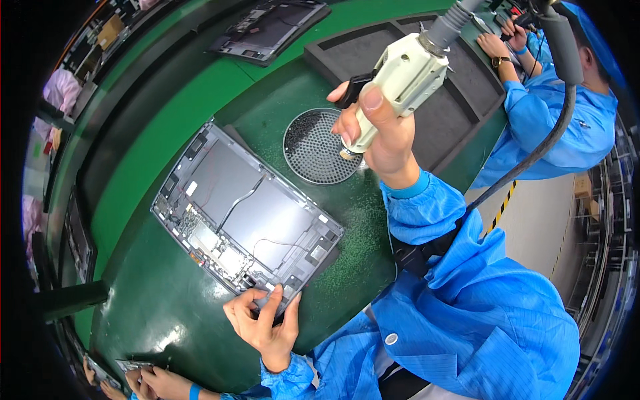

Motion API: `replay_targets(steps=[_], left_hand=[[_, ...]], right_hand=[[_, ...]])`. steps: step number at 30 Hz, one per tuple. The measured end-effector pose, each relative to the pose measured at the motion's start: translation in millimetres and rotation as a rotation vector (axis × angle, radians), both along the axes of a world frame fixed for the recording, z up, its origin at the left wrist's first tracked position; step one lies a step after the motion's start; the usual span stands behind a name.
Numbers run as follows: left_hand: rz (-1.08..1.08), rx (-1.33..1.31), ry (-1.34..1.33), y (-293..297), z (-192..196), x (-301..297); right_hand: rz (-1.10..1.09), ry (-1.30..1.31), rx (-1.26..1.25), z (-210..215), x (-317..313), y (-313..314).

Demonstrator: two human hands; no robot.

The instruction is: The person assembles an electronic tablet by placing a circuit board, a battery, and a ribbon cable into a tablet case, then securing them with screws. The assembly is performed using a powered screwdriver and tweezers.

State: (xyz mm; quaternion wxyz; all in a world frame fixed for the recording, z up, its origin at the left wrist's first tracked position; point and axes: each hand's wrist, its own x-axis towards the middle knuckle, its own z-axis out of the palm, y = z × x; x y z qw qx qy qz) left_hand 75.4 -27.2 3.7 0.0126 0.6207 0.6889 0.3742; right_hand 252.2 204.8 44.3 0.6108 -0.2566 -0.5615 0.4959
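Note:
An opened laptop base [267, 207] lies at an angle on the green table, its circuit board, cables and dark inner shell exposed. My left hand [267, 327] grips its near corner, fingers over the edge. My right hand [387, 137] is wrapped round a cream-coloured electric screwdriver [410, 73], a finger by its black lever. The driver's tip points down over the right part of a round perforated screw tray [327, 157]. Small black screws [303, 130] are heaped on that tray's left side. Whether the tip touches the tray I cannot tell.
A dark foam tray [460, 87] with compartments sits beyond my right hand. Another laptop part [270, 30] rests on the green belt at the back. The driver's thick cable [563, 127] hangs at right. Co-workers' hands [493, 47] [163, 383] work at far right and lower left.

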Motion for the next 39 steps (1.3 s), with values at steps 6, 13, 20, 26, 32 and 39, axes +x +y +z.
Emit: replay_targets(steps=[6,13,20,26,32,39], left_hand=[[-0.017,-0.024,-0.013,-0.9,2.2,-0.1],[-0.023,-0.020,-0.023,2.0,2.4,1.7],[-0.024,0.027,-0.047,-1.5,0.0,-5.3],[-0.020,0.117,-0.113,4.7,-10.8,-9.4],[-0.038,0.123,-0.202,-2.8,-9.6,-13.7],[-0.035,0.152,-0.258,-0.3,-12.2,-12.7]], right_hand=[[0.042,-0.024,-0.002,-0.7,-2.3,1.2],[0.056,-0.031,-0.029,-5.6,-0.8,4.2],[0.069,-0.014,0.049,-14.0,-11.7,4.2],[0.295,0.231,-0.079,-4.2,13.9,-4.3],[0.677,0.273,-0.051,0.3,-42.5,-72.9],[0.893,0.109,-0.151,6.7,-67.0,-114.4]])
